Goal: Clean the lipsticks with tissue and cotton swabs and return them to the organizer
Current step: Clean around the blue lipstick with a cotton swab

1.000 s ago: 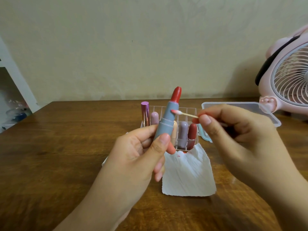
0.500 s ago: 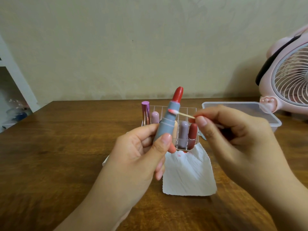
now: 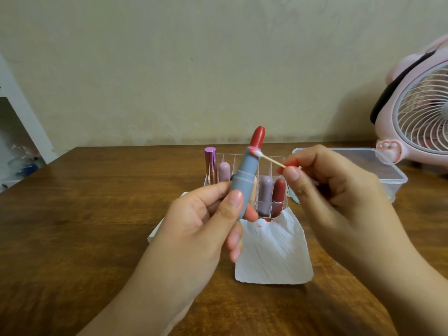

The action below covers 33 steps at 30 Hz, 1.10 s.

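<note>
My left hand (image 3: 206, 224) grips an uncapped grey-blue lipstick (image 3: 244, 178) upright, its red bullet raised at the top. My right hand (image 3: 334, 197) pinches a cotton swab (image 3: 270, 160) by its wooden stick; the pink-stained tip touches the rim of the tube just under the bullet. Behind the hands stands a clear organizer (image 3: 269, 166) holding several capped lipsticks, among them a metallic purple one (image 3: 210, 164) and a dark red one (image 3: 278, 195). A white tissue (image 3: 274, 253) with red smears lies flat on the table in front of the organizer.
A clear plastic lidded box (image 3: 388, 170) sits at the right behind my right hand. A pink table fan (image 3: 421, 112) stands at the far right. The wooden table (image 3: 84, 226) reaches back to a wall; a white shelf frame (image 3: 21, 112) is at the left.
The swab tip has moved up the tube from its side to the rim just below the red bullet. My left hand keeps the lipstick nearly still.
</note>
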{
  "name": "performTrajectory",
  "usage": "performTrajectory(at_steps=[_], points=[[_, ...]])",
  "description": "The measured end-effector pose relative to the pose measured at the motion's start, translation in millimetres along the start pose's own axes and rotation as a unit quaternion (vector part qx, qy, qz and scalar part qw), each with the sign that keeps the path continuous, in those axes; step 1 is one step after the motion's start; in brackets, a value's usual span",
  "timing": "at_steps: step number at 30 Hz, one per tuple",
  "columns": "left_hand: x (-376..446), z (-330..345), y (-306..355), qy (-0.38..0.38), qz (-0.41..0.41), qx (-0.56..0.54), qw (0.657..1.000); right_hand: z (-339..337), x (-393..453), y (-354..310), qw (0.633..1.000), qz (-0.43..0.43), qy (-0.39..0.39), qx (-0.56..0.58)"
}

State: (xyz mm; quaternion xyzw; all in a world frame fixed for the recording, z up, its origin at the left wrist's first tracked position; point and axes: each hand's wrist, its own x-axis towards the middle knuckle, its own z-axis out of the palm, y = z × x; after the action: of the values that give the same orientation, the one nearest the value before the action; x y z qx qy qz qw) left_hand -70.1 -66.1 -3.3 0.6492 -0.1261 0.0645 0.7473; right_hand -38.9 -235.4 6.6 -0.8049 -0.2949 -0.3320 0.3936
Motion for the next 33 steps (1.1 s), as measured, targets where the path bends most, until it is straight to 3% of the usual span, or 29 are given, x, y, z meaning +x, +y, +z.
performTrajectory(at_steps=[6,13,19,33], points=[[1.2,0.1,0.1,0.010,0.005,-0.012,1.000,1.1,-0.8,-2.1,0.999,-0.020,-0.041,0.012],[-0.4,2.3,0.9,0.002,0.007,0.022,1.000,-5.6,0.8,-5.0,0.999,-0.035,0.021,-0.026],[0.9,1.0,-0.3,0.025,0.014,0.008,1.000,-0.9,-1.0,-4.4,0.999,-0.039,-0.031,-0.016],[2.0,0.8,-1.4,0.023,-0.027,0.008,0.999,0.4,-1.0,-1.9,0.999,-0.032,-0.039,-0.022]])
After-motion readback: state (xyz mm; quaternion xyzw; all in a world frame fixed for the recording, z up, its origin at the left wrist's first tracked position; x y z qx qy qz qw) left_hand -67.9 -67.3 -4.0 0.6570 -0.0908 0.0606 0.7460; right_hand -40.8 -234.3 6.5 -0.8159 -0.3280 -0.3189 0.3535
